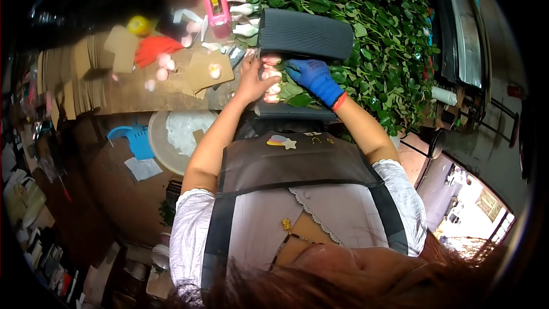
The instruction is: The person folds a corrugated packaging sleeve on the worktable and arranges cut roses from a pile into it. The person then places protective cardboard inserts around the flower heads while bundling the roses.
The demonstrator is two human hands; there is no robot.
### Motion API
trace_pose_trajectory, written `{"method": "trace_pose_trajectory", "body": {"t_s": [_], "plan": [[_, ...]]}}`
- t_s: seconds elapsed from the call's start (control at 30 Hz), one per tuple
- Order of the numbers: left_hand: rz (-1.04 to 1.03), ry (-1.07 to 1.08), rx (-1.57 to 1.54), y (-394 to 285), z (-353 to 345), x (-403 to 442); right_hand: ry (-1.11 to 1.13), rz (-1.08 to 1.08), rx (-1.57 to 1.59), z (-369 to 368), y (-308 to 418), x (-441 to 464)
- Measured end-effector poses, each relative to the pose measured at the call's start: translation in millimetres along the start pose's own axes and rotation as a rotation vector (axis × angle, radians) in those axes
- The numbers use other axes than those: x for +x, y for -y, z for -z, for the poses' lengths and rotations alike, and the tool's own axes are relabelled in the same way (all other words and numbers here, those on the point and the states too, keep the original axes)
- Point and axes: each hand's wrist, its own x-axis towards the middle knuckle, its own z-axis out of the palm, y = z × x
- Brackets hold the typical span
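A row of pale pink roses (271,83) lies at the table's front, their heads toward the left and green leaves to the right. My bare left hand (253,79) rests against the left side of the rose heads, its thumb spread away from the fingers. Wearing a blue glove, my right hand (311,80) is on the leafy side of the roses, its fingers curled; what they hold is hidden. A black corrugated sheet (306,34) curves up just beyond both hands, and another part of dark ribbed material (294,113) lies along the near edge.
Leafy stems (377,40) are heaped at the right, with white-wrapped heads (245,8) at their left. A pink tape dispenser (215,3) stands behind. Cardboard pieces (197,83), loose petals (163,72) and a red glove-like item (154,50) lie left. Below is a round tub (163,154).
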Motion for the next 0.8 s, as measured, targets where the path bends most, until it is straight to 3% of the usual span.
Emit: {"method": "trace_pose_trajectory", "body": {"t_s": [0.17,0.2,0.3,0.33,0.57,0.67,0.8], "plan": [[0.176,-0.021,-0.012,-15,-9,13,0.051,0.032,0.087,14,6,-2],[0.114,-0.079,0.005,-16,-11,12,0.233,-0.042,0.028,36,17,0],[0.096,-0.089,0.008,-19,-9,12,-0.106,-0.118,0.666,60,36,-10],[0.076,-0.073,-0.028,-11,-10,14,-0.107,-0.099,0.762,61,35,-12],[0.032,-0.119,0.065,-32,-2,9,-0.162,-0.013,0.205,26,32,-26],[0.04,-0.095,0.098,-33,-2,9,0.026,-0.069,-0.015,33,42,-22],[0.035,-0.119,0.126,-32,-3,9,0.069,-0.187,-0.205,20,55,-13]]}}
